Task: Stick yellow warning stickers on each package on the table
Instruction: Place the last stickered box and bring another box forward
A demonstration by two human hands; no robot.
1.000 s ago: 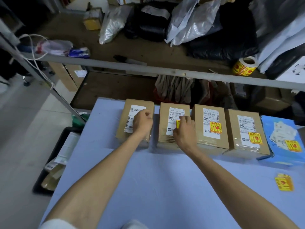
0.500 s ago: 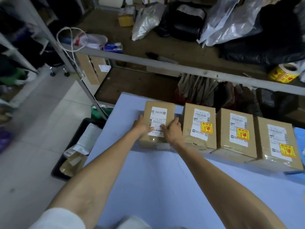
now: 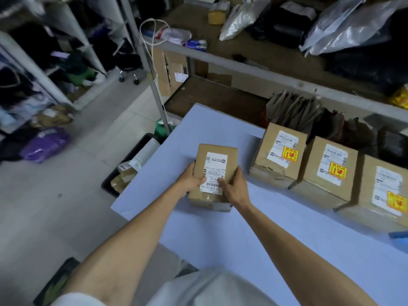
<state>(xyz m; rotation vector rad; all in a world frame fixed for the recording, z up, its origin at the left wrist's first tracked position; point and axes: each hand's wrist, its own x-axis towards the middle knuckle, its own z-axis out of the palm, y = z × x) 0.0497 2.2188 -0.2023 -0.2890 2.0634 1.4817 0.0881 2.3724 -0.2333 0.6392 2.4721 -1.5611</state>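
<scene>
A small cardboard package (image 3: 218,160) with a white shipping label and no yellow sticker sits near the left end of the pale blue table (image 3: 242,235). My left hand (image 3: 191,181) grips its left side and my right hand (image 3: 234,188) grips its right side, thumbs on the label. To the right stand three more cardboard packages (image 3: 279,155) (image 3: 329,171) (image 3: 384,191) in a row, each with a yellow warning sticker (image 3: 289,154) at the lower right of its label.
A metal shelf rack (image 3: 242,67) runs behind the table, loaded with grey and black bags. A yellow sticker roll (image 3: 400,98) shows at the right edge. A black bin (image 3: 130,164) with scraps stands on the floor left of the table.
The leftmost package has been pulled out of the row, toward me and to the left, held in both hands. The view has swung left, so the loose stickers on the right are out of frame.
</scene>
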